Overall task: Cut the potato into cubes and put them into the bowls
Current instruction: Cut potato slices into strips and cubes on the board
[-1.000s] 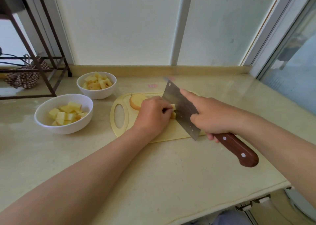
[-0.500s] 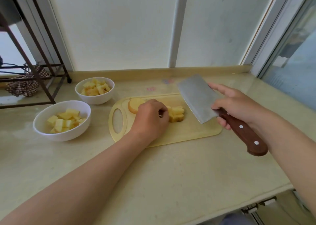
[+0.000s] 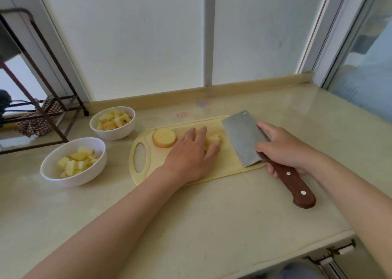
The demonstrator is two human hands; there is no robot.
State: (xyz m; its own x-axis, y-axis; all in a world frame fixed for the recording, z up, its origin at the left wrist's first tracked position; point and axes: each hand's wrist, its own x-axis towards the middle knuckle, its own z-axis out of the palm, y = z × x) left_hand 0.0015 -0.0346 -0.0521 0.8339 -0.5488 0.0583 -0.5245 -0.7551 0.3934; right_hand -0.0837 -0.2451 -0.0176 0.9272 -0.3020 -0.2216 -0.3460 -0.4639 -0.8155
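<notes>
A yellow cutting board [image 3: 229,166] lies on the counter. At its left end sits a round potato slice [image 3: 163,137]. My left hand [image 3: 192,153] rests over the cut potato cubes [image 3: 214,139] in the board's middle, fingers spread across them. My right hand [image 3: 282,148] grips a cleaver [image 3: 244,137] by its brown wooden handle; the blade lies flat over the board's right end, clear of the cubes. Two white bowls hold potato cubes: a near one [image 3: 53,172] at the left and a far one [image 3: 125,130] behind it.
A dark metal rack [image 3: 40,100] stands at the far left with patterned cloth under it. Window panels rise behind the counter. The counter's front edge runs at the lower right.
The cleaver has come off the potato and moved right, blade now flat over the board's right end. My left hand has opened out from a curled hold and spread over the cubes.
</notes>
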